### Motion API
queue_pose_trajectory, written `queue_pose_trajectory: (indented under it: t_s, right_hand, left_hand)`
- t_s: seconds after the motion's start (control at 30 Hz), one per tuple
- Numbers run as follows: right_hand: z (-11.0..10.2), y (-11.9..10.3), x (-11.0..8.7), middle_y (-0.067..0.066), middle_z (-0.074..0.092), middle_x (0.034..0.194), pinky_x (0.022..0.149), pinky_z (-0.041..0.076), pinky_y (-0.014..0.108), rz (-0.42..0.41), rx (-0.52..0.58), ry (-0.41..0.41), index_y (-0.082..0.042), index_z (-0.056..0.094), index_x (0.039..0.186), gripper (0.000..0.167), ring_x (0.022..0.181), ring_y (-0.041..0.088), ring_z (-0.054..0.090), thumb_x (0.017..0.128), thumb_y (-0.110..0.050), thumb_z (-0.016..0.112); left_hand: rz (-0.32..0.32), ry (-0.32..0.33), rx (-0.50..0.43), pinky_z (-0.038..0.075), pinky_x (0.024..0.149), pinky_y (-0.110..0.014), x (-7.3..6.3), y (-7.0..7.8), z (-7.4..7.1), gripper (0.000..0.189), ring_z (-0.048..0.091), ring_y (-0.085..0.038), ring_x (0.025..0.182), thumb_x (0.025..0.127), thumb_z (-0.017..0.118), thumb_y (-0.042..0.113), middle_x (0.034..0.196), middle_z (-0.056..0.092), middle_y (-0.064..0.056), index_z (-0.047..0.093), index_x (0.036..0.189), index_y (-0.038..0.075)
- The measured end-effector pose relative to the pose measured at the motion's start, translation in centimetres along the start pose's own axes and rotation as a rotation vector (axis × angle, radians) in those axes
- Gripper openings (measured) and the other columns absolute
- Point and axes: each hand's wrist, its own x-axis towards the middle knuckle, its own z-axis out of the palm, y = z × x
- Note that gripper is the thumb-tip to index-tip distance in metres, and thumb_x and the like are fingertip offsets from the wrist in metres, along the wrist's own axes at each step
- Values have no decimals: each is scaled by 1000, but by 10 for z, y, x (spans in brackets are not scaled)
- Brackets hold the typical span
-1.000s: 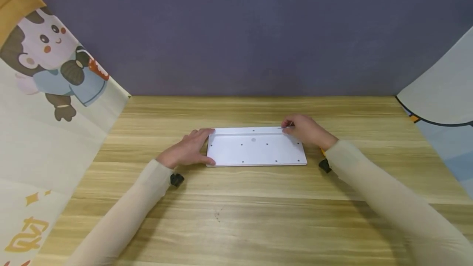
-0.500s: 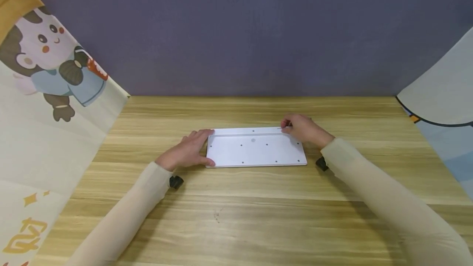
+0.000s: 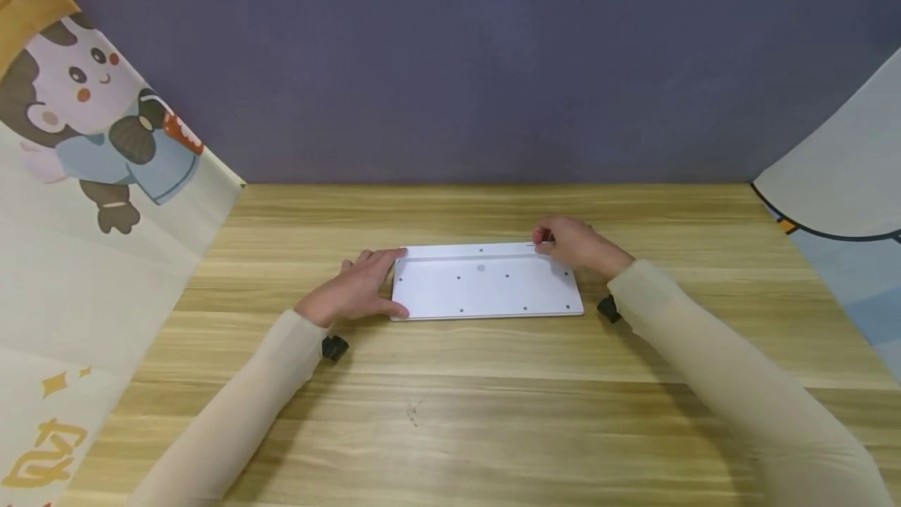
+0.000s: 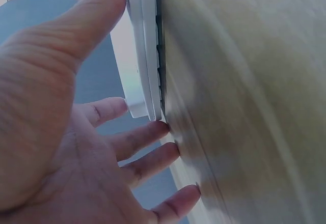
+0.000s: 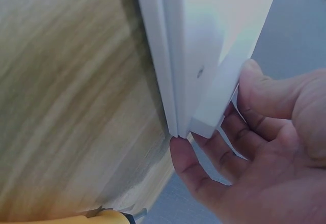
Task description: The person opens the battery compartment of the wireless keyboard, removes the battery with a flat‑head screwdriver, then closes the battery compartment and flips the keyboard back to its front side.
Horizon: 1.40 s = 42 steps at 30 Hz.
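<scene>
Left hand [image 3: 355, 285], fingers outstretched, touches the keyboard [image 3: 486, 292] at 9 o'clock. Right hand [image 3: 580, 246] grips it at 2 o'clock.

**Right sleeve [image 3: 725, 374] drawn slightly inward**

Over the last second, the sleeve and its black wrist device [image 3: 608, 309] have been shifted a little toward the keyboard [image 3: 486, 289]. The yellow object [image 5: 104, 218], partly seen beside them earlier, has been hidden from the head view.

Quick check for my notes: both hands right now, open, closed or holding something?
Left hand: holding the white panel by its left end, between thumb and fingers.
Right hand: holding the same panel near its far right corner.
</scene>
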Motion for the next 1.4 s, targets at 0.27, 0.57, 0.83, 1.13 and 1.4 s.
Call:
queue_pose_trajectory:
  t_s: [0.27,0.57,0.83,1.13,1.4]
  right_hand:
    - [1,1,-2,7,59,91,68,41,36,-2,7,-9,-6,58,97,6,75,21,51,95,-11,59]
    - [-1,0,-3,7,58,91,66,41,35,-5,4,-25,-5,57,98,6,75,21,50,95,-11,58]
    - [-2,1,0,7,58,89,68,41,36,-3,-16,-47,-5,56,98,7,74,21,50,95,-12,57]
    - [-3,-2,1,6,57,87,69,40,37,13,-30,-76,-6,56,98,8,74,21,50,96,-14,56]
    - [-2,-1,3,6,56,86,68,39,36,9,-38,-60,-6,56,96,8,75,21,49,96,-13,57]
  left_hand:
    - [-37,-20,-14,12,103,-63,-1,2,0,104,21,-40,134,70,77,52,150,27,-14,22,150,16]
    - [-39,-32,-5,10,103,-65,1,3,0,103,17,-45,135,71,76,51,151,26,-15,22,150,15]
    - [-40,-53,0,10,103,-66,1,5,-1,103,18,-43,135,73,75,51,151,26,-15,19,151,15]
    - [-44,-76,9,8,103,-67,0,5,-3,101,14,-43,137,76,73,50,153,23,-15,16,153,17]
    - [-43,-70,21,10,102,-67,-1,7,-4,102,18,-42,136,75,73,49,152,24,-16,16,153,17]
